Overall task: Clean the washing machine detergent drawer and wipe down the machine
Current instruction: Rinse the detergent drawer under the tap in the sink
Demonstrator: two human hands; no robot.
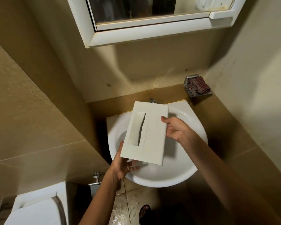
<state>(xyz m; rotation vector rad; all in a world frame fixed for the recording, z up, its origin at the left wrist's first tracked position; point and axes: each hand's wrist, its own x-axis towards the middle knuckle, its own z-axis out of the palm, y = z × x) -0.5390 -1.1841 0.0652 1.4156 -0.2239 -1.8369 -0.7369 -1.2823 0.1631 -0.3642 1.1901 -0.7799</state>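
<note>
I hold a white detergent drawer above a white wash basin, its flat front panel with a recessed handle slot facing up at me. My right hand grips the drawer's right edge, thumb on top. My left hand supports the drawer's lower left corner from beneath, fingers spread out under it. A tap is mostly hidden behind the drawer's far end.
A metal wall dish at the back right holds a dark checked cloth. A white-framed mirror cabinet hangs overhead. A toilet stands at lower left. The tiled floor looks wet, with a sandalled foot.
</note>
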